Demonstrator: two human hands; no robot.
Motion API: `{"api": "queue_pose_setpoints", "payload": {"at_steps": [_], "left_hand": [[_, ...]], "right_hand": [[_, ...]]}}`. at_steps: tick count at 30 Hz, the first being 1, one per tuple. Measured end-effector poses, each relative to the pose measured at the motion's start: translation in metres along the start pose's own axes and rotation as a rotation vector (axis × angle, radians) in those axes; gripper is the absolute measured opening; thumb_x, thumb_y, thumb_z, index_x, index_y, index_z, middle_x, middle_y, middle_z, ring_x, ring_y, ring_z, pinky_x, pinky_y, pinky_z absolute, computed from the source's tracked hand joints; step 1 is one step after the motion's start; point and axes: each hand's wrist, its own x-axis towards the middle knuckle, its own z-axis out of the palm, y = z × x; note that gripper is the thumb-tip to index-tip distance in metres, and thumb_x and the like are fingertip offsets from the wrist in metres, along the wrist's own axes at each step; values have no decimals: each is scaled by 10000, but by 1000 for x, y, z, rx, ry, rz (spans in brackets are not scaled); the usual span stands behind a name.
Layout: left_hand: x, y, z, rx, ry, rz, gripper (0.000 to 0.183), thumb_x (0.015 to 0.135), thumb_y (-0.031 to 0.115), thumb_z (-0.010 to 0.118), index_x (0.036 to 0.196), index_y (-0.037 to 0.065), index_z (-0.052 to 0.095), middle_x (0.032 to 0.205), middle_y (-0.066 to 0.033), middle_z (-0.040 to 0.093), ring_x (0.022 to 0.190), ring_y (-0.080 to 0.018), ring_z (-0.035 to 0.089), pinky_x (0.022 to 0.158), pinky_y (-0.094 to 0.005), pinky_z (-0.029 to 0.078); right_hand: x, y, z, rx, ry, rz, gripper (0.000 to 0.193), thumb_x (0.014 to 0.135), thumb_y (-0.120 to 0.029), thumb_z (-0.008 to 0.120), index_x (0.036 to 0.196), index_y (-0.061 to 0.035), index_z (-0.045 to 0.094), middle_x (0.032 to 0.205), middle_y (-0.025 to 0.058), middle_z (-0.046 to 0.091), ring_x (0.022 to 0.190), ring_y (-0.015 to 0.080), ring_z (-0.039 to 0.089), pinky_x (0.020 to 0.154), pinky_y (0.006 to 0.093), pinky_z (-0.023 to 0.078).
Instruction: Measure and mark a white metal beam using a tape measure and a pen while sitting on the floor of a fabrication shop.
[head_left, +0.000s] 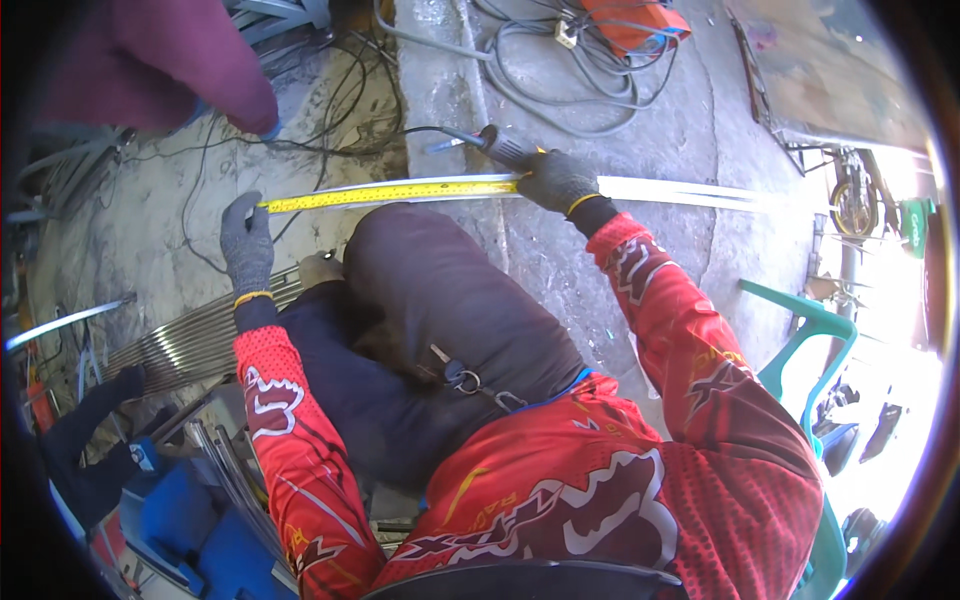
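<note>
Grey-gloved, the left hand (248, 240) is pinching the left end of a yellow measuring tape (400, 193) while the right hand (558, 182) is gripping its right, the tape lying along a silvery metal bar's (680, 192) near side, where a loosening left pinch could be letting it slide askew.

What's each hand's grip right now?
Left hand: closed at the end of the yellow tape measure.
Right hand: closed on the tape, over the metal bar.
</note>
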Motion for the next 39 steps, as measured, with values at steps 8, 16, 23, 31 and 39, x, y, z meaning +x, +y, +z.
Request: {"api": "queue_pose_setpoints", "payload": {"at_steps": [8,16,23,31,39], "left_hand": [[-2,7,4,-383,-65,-442,319,939,25,597,1256,39,632,781,-38,602,614,-101,541,541,-270,451],[-1,16,-1,-457,-50,-551,294,943,45,607,1228,11,669,843,-45,630,618,-97,547,555,-247,475],[-2,12,0,-426,-74,-521,284,946,59,612,1220,10,666,863,-56,646,619,-103,561,562,-249,495],[4,12,12,-413,-82,-508,227,951,69,613,1166,16,660,866,-53,643,620,-100,568,555,-255,500],[-17,-50,8,-312,23,-258,175,893,18,584,1044,42,668,906,-69,651,869,-176,617,809,-345,519]], "right_hand": [[-9,-7,-8,5,-17,-38,420,832,-360,619,1213,-212,717,1096,172,728,1029,373,699,920,483,543],[-2,-2,-6,-15,-30,-88,427,822,-380,635,1197,-196,722,1086,174,729,1019,370,700,906,472,543],[7,8,-2,-2,-57,-151,453,823,-378,643,1210,-151,710,1071,180,730,1013,373,698,912,452,531],[4,13,-6,-28,-29,-141,433,830,-367,633,1186,-134,715,1056,197,726,1012,373,696,890,465,532],[18,5,19,164,47,-413,423,872,-317,647,1272,-183,683,1138,194,710,1051,357,688,903,430,517]]}}
